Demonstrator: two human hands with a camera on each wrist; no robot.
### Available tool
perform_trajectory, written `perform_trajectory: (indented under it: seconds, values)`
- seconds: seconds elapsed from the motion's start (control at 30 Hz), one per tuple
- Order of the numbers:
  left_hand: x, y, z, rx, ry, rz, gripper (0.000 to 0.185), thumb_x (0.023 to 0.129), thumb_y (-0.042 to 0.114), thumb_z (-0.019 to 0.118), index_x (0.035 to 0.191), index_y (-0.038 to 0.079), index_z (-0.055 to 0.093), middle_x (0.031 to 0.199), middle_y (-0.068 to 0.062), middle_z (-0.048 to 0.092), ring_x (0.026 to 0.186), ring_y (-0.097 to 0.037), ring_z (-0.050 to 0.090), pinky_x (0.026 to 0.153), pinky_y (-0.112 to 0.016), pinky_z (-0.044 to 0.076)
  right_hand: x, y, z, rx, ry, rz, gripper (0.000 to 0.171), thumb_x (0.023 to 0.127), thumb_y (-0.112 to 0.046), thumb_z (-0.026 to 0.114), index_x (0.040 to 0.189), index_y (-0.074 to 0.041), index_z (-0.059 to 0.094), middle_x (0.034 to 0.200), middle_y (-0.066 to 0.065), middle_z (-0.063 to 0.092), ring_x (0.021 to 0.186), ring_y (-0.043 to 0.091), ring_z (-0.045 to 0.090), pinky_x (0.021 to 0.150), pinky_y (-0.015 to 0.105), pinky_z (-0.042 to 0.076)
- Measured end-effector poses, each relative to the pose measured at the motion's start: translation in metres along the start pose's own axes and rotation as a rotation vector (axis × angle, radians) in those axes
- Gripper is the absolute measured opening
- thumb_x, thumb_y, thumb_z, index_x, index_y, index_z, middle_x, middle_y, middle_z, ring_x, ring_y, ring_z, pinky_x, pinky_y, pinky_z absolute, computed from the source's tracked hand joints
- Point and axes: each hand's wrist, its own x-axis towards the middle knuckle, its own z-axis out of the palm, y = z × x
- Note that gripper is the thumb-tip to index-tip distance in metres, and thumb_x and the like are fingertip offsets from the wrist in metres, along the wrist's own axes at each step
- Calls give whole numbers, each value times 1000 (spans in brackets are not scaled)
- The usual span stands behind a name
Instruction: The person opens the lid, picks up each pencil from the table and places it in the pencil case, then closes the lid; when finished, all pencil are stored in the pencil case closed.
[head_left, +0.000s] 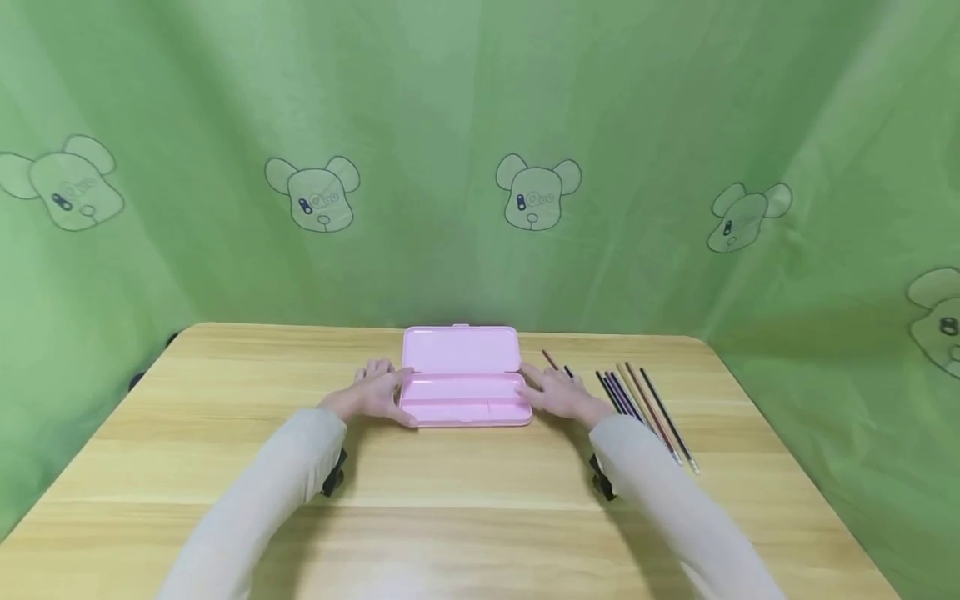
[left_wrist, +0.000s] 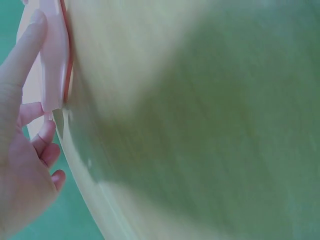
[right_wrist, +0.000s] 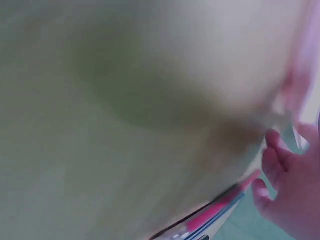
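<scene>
Both hands are laid at the ends of the open pink pencil case [head_left: 465, 392], which is flanked by the left hand [head_left: 375, 392] and right hand [head_left: 558, 393], fingers relaxed and touching its sides.

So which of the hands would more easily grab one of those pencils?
Probably the right hand: the pencils lie just beside it on the table, while the left hand rests at the open pink case's far end.

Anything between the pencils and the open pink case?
Only the right hand: it rests at the case's right end, between the pencils and the open pink case. The tray looks empty; the left hand is at the far end.
</scene>
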Motion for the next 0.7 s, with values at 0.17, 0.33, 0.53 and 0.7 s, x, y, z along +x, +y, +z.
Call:
perform_trajectory:
  seconds: [0.17, 0.33, 0.53, 0.7]
  values:
    - [0, 3, -1, 6, -10, -15, 98, 61, 50, 81, 139, 6, 41, 92, -7, 40, 87, -23, 30, 67, -26, 21, -1, 10, -18, 163, 67, -51, 56, 100, -32, 37, 143, 3, 30, 147, 28, 31, 134, 50, 28, 111, 63, 21]
    - [0, 3, -2, 13, -26, -25, 100, 61, 48, 81, 141, 6, 39, 91, -6, 39, 86, -22, 30, 66, -25, 21, -9, 26, -30, 163, 120, -51, 52, 97, -23, 47, 135, 11, 38, 94, 24, 61, 84, 32, 58, 80, 44, 50]
    - [-3, 9, -4, 23, -63, -49, 101, 61, 49, 82, 143, 11, 37, 92, -6, 40, 87, -21, 29, 67, -25, 23, -24, 33, -29, 56, 101, 29, 32, 91, -13, 57, 113, 11, 59, 88, 18, 63, 75, 23, 56, 66, 35, 49]
    - [-3, 12, -2, 31, -52, -55, 102, 60, 50, 82, 142, 8, 38, 98, -10, 44, 90, -22, 32, 69, -26, 26, -30, 33, -21, -10, 84, 129, 28, 88, -11, 62, 108, 7, 64, 109, 25, 64, 99, 37, 61, 85, 48, 51]
